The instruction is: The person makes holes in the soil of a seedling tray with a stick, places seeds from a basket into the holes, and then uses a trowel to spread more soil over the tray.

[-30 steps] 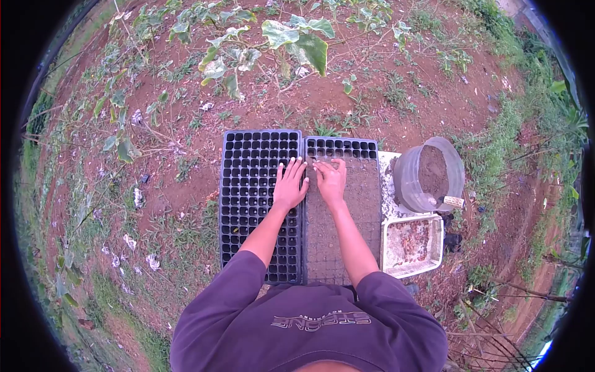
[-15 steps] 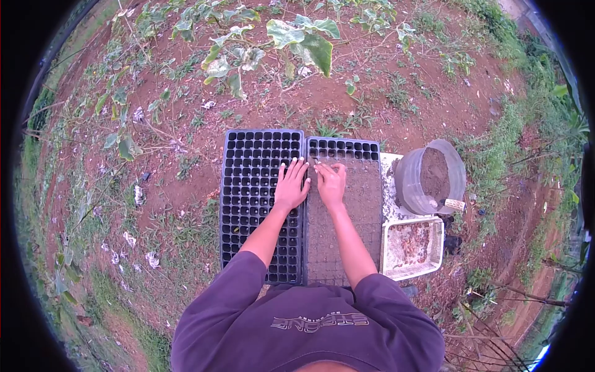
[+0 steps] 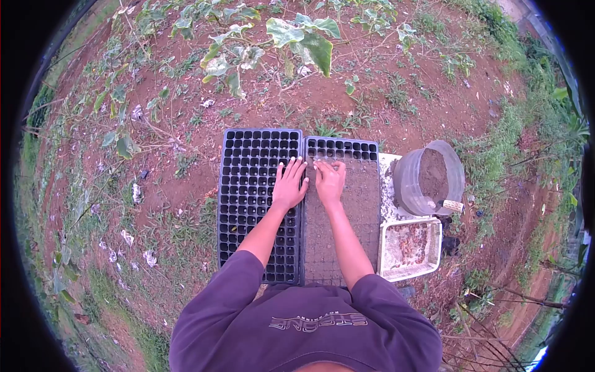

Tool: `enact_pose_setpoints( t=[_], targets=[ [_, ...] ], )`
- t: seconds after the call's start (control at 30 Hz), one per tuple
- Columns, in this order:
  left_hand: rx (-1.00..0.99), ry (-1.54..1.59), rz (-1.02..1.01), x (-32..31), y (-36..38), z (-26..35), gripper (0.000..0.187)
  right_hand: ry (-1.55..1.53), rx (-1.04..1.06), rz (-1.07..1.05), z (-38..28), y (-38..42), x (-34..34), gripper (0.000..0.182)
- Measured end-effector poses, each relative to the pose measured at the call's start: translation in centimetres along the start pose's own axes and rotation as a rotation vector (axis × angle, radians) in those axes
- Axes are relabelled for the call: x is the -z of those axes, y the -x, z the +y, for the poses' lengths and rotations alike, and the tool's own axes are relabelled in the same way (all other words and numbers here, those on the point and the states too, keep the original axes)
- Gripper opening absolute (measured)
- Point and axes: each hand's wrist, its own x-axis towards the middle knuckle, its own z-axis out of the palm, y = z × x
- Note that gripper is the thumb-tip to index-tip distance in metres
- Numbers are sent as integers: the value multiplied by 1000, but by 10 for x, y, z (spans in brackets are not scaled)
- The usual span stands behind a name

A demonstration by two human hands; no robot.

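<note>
A black cell tray [image 3: 248,186] with bare cells lies on the left. Beside it, a second tray [image 3: 347,211] is filled with brown soil, except for its far rows of dark cells. My left hand [image 3: 289,184] rests flat, fingers spread, on the right part of the black tray. Over the far left part of the soil-filled tray is my right hand [image 3: 330,181], its thumb and fingers drawn together at the soil; whatever they may hold is too small to make out.
At the right stands a clear round tub [image 3: 403,180] with soil inside. Nearer me is a white basket [image 3: 387,270] with small reddish-brown bits. Leafy plants [image 3: 313,49] grow beyond the trays, and twigs [image 3: 527,301] stick out at the lower right.
The view has shifted very slightly. Both hands stay in nearly the same places on the trays, with only a small change in the right fingers.
</note>
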Motion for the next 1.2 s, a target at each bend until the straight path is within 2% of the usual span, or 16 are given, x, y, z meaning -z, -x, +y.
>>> enact_pose_setpoints(
  t=[0.1,0.3,0.4,0.6,1.13,1.2],
  targets=[
    [-2,-2,11,2,-1,0,54,-5,-27,-54,1,4,-2,17],
    [2,5,8,2,0,1,54,-19,7,9,4,7,-3,17],
    [9,-2,-2,3,0,1,54,-47,-27,-50,4,5,-2,16],
    [-3,1,8,2,-1,1,54,-30,27,3,6,0,2,14],
    [-1,2,-2,4,-2,0,54,1,36,-43,2,7,0,14],
    [-1,3,-6,2,-1,0,54,6,56,17,2,10,2,14]
  ],
)
